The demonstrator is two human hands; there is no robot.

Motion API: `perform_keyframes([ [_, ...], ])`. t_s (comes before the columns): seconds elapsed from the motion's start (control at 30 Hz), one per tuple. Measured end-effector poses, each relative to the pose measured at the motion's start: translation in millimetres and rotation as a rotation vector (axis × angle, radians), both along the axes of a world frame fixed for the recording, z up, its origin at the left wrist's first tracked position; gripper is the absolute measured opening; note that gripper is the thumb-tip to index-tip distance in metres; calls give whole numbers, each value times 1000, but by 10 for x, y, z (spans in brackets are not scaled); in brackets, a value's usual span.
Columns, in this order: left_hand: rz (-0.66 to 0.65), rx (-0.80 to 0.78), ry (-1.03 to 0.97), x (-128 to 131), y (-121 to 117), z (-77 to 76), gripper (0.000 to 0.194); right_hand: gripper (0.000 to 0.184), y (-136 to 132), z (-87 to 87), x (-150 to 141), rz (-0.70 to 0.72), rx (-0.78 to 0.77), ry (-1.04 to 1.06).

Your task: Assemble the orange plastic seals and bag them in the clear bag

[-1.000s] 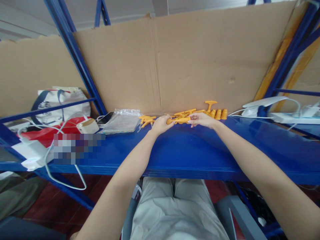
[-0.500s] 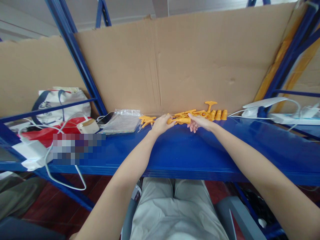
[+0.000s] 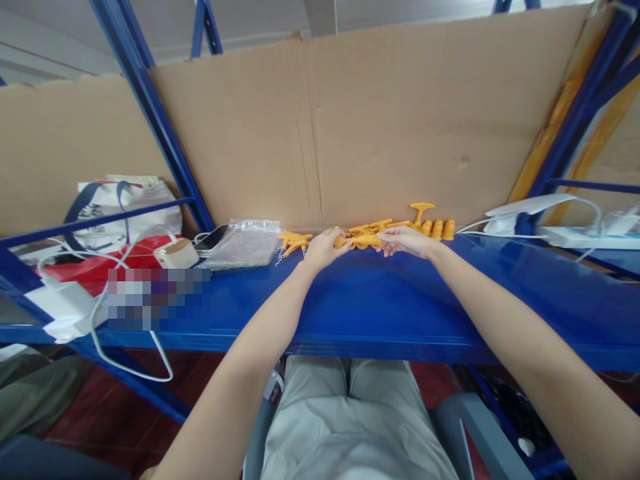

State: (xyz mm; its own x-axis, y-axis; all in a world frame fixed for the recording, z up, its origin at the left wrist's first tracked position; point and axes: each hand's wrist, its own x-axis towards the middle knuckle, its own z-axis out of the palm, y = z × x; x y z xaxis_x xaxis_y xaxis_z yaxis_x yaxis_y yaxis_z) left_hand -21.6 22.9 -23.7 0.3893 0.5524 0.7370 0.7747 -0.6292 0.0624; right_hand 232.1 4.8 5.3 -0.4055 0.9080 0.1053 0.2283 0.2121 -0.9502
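Observation:
An orange plastic piece with a rounded left end [image 3: 367,241] lies between my two hands near the back of the blue shelf. My left hand [image 3: 324,249] is closed around its left end. The fingers of my right hand [image 3: 406,241] are closed at its right end, and they hide that tip. Behind it are several long orange plastic parts [image 3: 379,225]. To the right of my right hand stand a T-shaped orange part with a ridged stem [image 3: 421,212] and several orange cup-shaped parts [image 3: 437,230]. Branching orange parts [image 3: 295,241] with small chains lie left of my left hand.
A clear plastic bag [image 3: 245,243] and a phone [image 3: 211,238] lie to the left. White chargers and cables [image 3: 63,300] trail over the shelf's left front edge. Cardboard [image 3: 390,127] closes off the back. A white power strip [image 3: 590,235] sits at the far right.
Half a second ago my right hand was off the piece with its fingers apart. Now its fingers are back on the right end. My left hand has stayed in place.

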Motion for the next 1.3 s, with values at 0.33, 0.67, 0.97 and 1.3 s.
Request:
perform_keyframes([
  [0.33,23,-13,13,2,-1,1,19,30,-20,0,-62,-43,-98,71],
  [0.67,32,-8,5,1,0,-10,20,43,12,-40,-85,-46,-141,35],
  [0.97,40,-54,1,7,-36,19,19,46,43,-65,-86,-56,-134,6],
  [1.3,33,-80,-8,11,-61,42,18,13,-57,16,-57,-40,-78,20],
])
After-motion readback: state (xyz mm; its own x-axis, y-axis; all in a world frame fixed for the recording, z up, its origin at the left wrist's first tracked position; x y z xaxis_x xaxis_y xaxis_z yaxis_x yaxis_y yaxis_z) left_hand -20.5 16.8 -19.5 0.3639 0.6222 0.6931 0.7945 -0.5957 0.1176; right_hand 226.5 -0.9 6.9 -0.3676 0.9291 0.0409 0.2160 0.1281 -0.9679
